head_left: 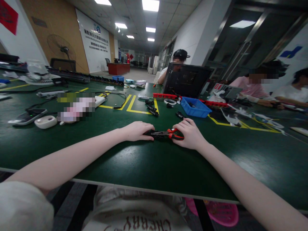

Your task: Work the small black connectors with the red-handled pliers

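Observation:
My right hand [191,134] is closed round the red and black handles of a pair of long-nose pliers [164,133], whose jaws point left. Between the fingers of my left hand [137,131] is a small black part [149,132], partly hidden by the fingers. The plier tips reach to this part; whether they grip it I cannot tell. Both hands are just above or on the green table [134,163], near its middle. Beyond them lie several black pieces [152,109], and another black piece [180,115] is just past my right hand.
A blue bin [195,107] stands beyond my right hand, with a red strip [166,96] behind it. A large black case [186,80] rises at the back. To the left lie a white rounded device [45,122], a phone-like device [27,116] and cables. Other people sit opposite.

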### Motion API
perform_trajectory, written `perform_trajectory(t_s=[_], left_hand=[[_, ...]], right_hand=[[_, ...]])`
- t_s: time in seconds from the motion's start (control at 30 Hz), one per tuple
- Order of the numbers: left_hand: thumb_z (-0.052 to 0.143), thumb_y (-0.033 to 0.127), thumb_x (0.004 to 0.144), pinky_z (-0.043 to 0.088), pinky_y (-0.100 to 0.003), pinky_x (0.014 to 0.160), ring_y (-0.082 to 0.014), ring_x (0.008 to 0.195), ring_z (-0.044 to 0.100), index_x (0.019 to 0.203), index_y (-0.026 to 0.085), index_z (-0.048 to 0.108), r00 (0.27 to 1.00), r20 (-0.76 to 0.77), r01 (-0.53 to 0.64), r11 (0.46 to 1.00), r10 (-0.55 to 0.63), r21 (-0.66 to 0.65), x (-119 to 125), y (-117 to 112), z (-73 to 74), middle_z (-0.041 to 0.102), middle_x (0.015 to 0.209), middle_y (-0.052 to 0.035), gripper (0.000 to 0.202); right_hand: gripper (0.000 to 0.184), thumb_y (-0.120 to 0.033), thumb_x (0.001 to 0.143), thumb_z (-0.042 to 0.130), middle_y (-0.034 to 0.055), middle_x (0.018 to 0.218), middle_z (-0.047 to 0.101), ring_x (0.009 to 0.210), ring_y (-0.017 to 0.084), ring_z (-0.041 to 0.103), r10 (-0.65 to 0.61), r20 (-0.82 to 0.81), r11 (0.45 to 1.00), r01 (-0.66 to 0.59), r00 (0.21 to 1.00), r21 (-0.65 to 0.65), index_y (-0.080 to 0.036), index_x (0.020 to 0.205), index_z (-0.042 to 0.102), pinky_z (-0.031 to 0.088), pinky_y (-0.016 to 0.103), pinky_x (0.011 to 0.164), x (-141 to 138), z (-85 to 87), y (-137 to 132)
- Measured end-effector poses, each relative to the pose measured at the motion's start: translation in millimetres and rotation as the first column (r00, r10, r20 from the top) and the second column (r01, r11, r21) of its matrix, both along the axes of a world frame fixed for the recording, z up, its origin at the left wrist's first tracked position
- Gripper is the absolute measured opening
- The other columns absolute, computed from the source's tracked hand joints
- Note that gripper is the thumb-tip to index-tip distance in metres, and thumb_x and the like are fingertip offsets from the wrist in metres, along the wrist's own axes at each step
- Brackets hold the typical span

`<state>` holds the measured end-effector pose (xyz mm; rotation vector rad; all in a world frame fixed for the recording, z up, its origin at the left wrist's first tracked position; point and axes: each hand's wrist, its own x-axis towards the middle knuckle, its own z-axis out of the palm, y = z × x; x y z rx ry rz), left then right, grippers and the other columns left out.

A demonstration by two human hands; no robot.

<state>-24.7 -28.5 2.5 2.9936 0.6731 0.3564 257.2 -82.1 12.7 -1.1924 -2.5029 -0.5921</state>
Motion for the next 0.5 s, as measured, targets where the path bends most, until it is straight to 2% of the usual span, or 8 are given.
perform_trajectory(t_s=[0.5], left_hand=[[0.048, 0.05, 0.096, 0.041, -0.029, 0.073, -0.0206, 0.083, 0.062, 0.111, 0.018, 0.057, 0.999, -0.041, -0.005, 0.999, 0.007, 0.041, 0.8, -1.1, 2.4, 0.067, 0.099, -0.0053, 0.036]], right_hand=[[0.032, -0.041, 0.073, 0.063, 0.0092, 0.089, 0.067, 0.09, 0.026, 0.06, -0.01, 0.005, 0.999, 0.01, 1.0, 0.053, -0.019, 0.096, 0.063, 0.032, 0.047, 0.102, 0.5, -2.3, 1.0]])
